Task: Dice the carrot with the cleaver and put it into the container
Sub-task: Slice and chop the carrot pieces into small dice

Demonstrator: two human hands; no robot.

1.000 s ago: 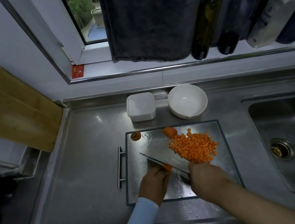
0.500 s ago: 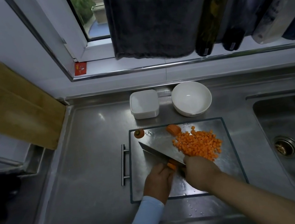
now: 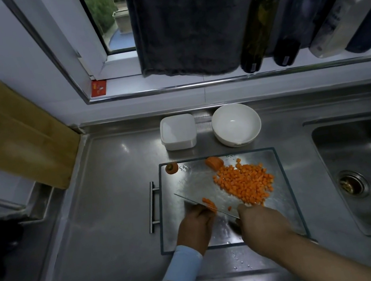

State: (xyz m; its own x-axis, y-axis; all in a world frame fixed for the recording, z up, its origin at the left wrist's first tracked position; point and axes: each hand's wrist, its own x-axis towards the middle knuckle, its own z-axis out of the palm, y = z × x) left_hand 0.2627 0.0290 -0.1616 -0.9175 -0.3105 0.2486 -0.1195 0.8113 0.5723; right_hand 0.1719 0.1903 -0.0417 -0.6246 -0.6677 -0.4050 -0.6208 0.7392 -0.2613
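Head cam: cleaver (image 3: 205,207) now edge-on vs tilted before, R hand (image 3: 260,224) clenched on it, L hand (image 3: 196,230) curled on carrot strips (image 3: 209,203); dice pile (image 3: 245,183) near board's (image 3: 186,182) right edge.

A dim, bluish view. Weak daylight comes through the window (image 3: 107,18); below it the steel counter (image 3: 116,201) carries soft pale glare. Far below and left of the window, shadow turns nearly black. Straight lines bow outward near the edges, where detail softens.
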